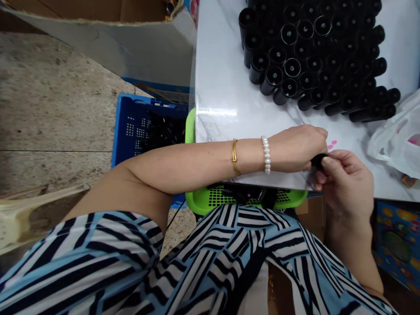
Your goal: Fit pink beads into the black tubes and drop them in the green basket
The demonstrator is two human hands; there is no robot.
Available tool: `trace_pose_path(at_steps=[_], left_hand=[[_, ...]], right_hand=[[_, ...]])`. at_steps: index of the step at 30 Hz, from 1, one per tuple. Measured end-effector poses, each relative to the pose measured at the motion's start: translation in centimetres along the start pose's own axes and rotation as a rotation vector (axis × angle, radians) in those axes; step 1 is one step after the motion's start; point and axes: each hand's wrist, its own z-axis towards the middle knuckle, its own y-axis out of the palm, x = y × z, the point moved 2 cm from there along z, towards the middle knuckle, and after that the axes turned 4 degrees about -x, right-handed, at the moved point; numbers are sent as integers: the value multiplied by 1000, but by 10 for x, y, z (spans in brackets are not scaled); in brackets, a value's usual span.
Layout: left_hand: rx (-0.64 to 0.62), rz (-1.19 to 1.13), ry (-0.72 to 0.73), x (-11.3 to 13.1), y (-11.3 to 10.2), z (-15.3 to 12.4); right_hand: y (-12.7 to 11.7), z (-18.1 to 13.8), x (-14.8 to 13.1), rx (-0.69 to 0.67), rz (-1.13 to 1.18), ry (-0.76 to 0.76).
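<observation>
Close to the table's front edge my two hands meet around a small black piece [317, 161], mostly covered by fingers. My right hand [349, 181] pinches it between thumb and fingers. My left hand [297, 146], back turned up and fingers curled, is closed against its other side; what those fingertips grip is hidden. A few small pink dots [333, 143] lie on the table just beyond my hands. Farther back stand many black open-ended tubes [290, 89] in a tight group, upright, each with a small light spot inside.
The white marbled table [223, 122] ends near my lap. A green basket [197, 199] with black parts sits under its edge, beside a blue crate [123, 127] of black pieces. A cardboard box [157, 52] stands left, a white plastic bag [397, 135] right.
</observation>
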Motion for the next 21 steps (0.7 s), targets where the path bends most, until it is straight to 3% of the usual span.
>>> trace_pose_path(at_steps=[3,7,9,14,21], left_hand=[[-37,-20,-23,3,-4,2],[-47,-130,-68,1,-8,5],[-29,-167,-65,-1,-6,5],[4,-43,-62,-5,5,5],[35,4,-63,-6,3,5]], right_hand=[[0,7,-5,-132,4,129],[3,14,-13,-109,-100,-36],[4,15,-12,-165,-93,-33],[-11,22,-4,-263,-33,140],[-21,26,-1,-299,2,147]])
